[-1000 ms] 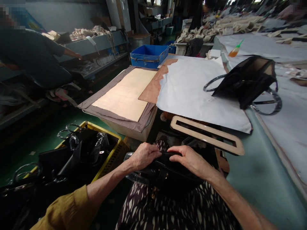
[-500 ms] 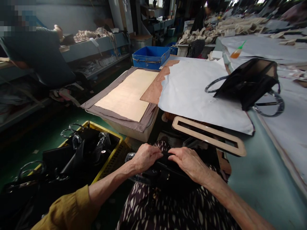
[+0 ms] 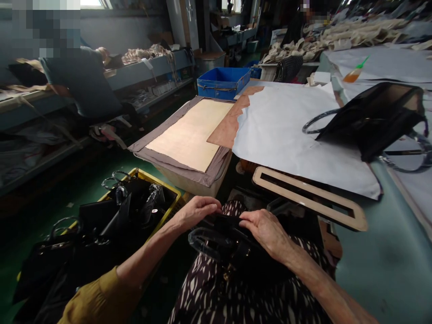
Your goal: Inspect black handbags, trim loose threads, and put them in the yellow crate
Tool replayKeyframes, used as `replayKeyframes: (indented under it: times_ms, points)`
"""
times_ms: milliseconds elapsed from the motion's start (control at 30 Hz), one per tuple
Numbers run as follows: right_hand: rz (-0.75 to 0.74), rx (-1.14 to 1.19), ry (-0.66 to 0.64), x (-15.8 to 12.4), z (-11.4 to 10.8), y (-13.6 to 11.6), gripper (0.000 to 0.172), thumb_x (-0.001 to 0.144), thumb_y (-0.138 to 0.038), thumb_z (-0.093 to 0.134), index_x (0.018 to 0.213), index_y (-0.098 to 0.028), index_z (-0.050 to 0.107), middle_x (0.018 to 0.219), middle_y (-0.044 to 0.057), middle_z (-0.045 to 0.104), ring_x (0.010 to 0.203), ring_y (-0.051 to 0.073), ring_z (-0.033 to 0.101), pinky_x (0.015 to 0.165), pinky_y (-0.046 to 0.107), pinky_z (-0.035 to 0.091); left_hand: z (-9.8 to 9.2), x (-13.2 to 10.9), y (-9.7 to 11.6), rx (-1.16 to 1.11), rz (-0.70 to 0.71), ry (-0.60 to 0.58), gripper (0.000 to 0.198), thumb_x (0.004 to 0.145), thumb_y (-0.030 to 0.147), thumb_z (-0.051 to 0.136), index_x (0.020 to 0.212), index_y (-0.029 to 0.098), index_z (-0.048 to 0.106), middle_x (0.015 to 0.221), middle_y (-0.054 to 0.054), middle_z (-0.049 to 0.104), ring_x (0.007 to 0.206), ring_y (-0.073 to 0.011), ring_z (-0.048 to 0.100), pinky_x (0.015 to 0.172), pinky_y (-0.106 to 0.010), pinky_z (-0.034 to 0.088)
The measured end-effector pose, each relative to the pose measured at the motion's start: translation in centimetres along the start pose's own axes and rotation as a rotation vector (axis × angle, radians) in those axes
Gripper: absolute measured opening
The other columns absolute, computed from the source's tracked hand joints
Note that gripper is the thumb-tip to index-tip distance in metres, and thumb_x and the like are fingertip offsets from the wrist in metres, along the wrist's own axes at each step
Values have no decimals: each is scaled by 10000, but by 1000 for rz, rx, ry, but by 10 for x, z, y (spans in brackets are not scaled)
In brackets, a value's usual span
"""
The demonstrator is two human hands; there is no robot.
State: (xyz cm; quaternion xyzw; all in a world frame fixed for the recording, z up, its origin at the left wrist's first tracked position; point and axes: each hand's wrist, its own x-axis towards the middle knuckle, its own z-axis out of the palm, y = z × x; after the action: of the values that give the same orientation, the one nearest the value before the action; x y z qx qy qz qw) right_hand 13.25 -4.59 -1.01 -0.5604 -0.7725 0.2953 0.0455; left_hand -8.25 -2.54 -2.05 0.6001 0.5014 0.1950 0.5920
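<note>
A black handbag (image 3: 256,261) lies across my lap on patterned dark fabric, its plastic-wrapped handle (image 3: 204,243) toward the left. My left hand (image 3: 199,210) grips the bag's far upper edge, thumb and fingers pressed together. Farther right along the same edge, my right hand (image 3: 265,227) pinches the bag with bent fingers. Small gold-coloured metal parts (image 3: 227,272) hang at the bag's near side. The bag's inside is too dark to make out.
A yellow crate (image 3: 168,180) full of black handbags stands at left. Ahead are a board-topped tub (image 3: 189,135), a blue bin (image 3: 219,85) and a slotted wooden frame (image 3: 310,198). Another black bag (image 3: 378,117) rests on the right table. A person (image 3: 84,81) sits at far left.
The view has swung left, so the surroundings appear farther right. My left hand has shifted left along the bag's edge, away from my right hand. More of the wrapped handle shows.
</note>
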Motion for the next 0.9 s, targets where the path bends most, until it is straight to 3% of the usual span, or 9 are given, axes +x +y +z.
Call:
replayKeyframes:
  times_ms: [400, 733, 900]
  points:
    - [8, -50, 16, 2, 3, -2, 197, 820, -303, 488, 727, -263, 657, 669, 2, 682, 676, 163, 618, 599, 230, 358, 15, 7, 8, 268, 75, -43, 297, 728, 345, 531, 836, 121, 693, 736, -10, 618, 669, -128, 504, 625, -200, 375]
    - [-3, -75, -8, -2, 2, -8, 188, 814, -301, 504, 745, -264, 675, 719, 12, 698, 741, 179, 629, 643, 238, 368, 15, 15, 2, 32, -256, -134, 292, 619, 345, 610, 779, 114, 689, 521, 19, 513, 484, -97, 419, 457, -206, 304]
    - [-1, 11, -32, -3, 1, -7, 198, 819, -307, 489, 755, -262, 671, 719, -1, 692, 734, 157, 620, 646, 226, 362, 17, 13, 4, 40, -191, -128, 261, 634, 321, 596, 740, 98, 679, 515, 24, 484, 486, -92, 400, 459, -203, 301]
